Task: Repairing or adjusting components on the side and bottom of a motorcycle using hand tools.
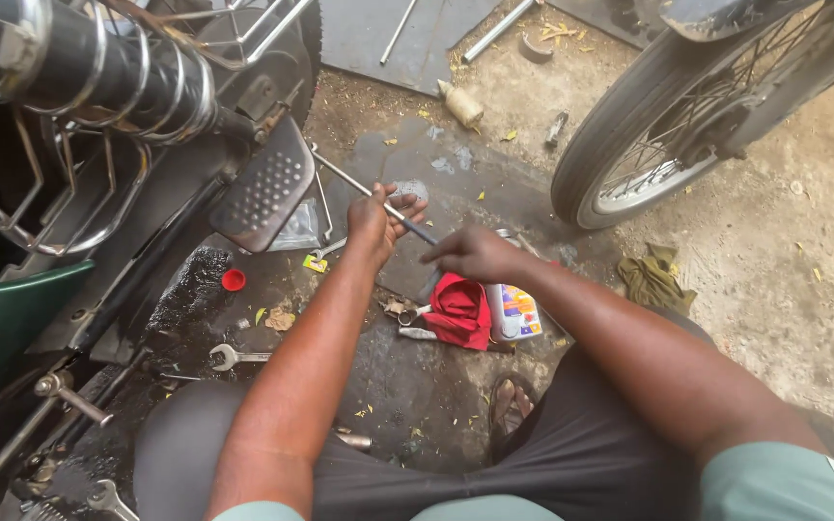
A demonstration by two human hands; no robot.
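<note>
— Where's the metal rod (364, 188) lying?

— Slantwise through both hands. Its long axis runs from up and away on the left side, by the perforated footrest (264, 188), down toward the right. The left hand (378, 217) is wrapped closed round its middle; the right hand (470, 256) is curled over the near end, fingers bent down onto it (whether they fully grip I cannot tell).

— Which hand sits nearer the far tip?

— The left one. The free length sticks out beyond it toward the footrest and the coil spring (118, 82) above.

— And around them?

— Just under the right hand lie a red cloth (460, 309) and a small plastic bottle (514, 314), touching each other. A spanner (234, 357) and a red cap (233, 280) lie on the oily floor (417, 386), on the left hand's side. A motorcycle wheel (658, 116) stands well apart beyond the right hand, with open ground between.
</note>
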